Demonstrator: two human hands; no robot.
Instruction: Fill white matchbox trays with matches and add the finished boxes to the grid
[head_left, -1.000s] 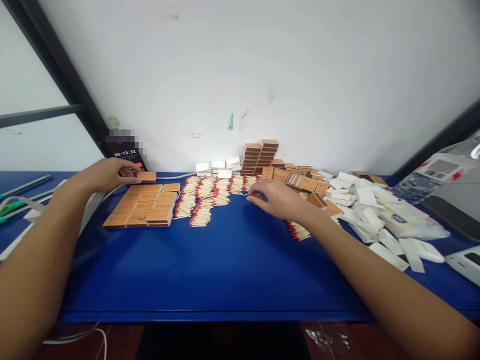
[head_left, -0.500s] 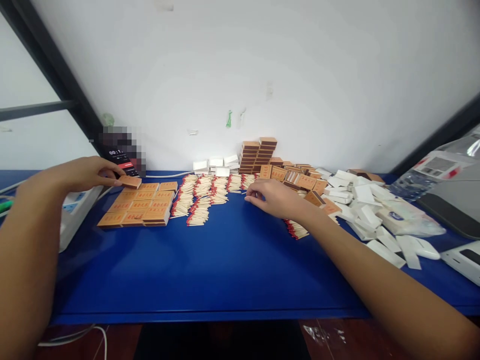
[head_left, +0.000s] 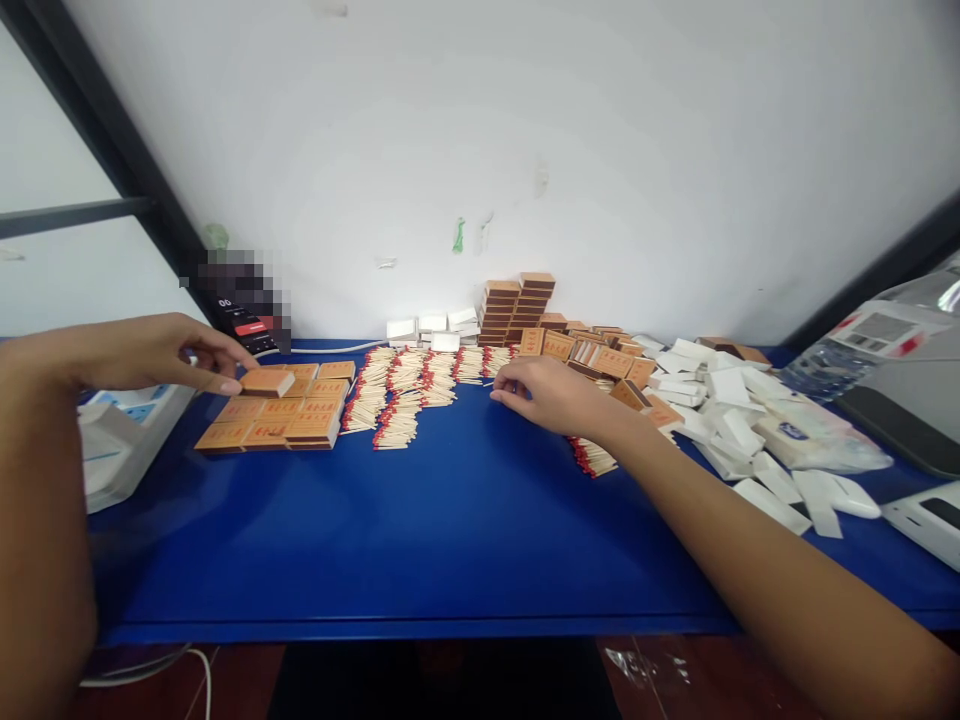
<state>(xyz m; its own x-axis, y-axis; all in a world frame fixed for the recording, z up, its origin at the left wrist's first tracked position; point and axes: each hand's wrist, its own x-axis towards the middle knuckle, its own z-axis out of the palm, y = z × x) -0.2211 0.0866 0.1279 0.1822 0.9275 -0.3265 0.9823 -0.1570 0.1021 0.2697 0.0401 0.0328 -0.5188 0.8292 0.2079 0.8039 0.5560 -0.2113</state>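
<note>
My left hand [head_left: 184, 355] grips an orange matchbox [head_left: 268, 382] between thumb and fingers, at the box's left end. The box is over the back left of a flat block of matchboxes [head_left: 270, 415]; whether it rests on them I cannot tell. My right hand [head_left: 536, 395] lies low over the blue table with its fingers curled in, and nothing shows in them. Left of it are bundles of red-tipped matches [head_left: 420, 375] in rows. Behind and beside it is a heap of matchboxes [head_left: 619, 362], with more matches [head_left: 594, 458] partly hidden under my forearm.
Against the wall stand stacked matchboxes [head_left: 517, 310] and several white inner trays [head_left: 433, 325]. White card pieces [head_left: 724, 415], a tissue pack [head_left: 806, 435] and a plastic bottle [head_left: 855, 345] lie right. A power strip [head_left: 142, 440] and a phone [head_left: 251, 325] are at left.
My left hand has turned and shifted the matchbox slightly right and toward me, to over the block's back-left part. My right hand has stayed where it was.
</note>
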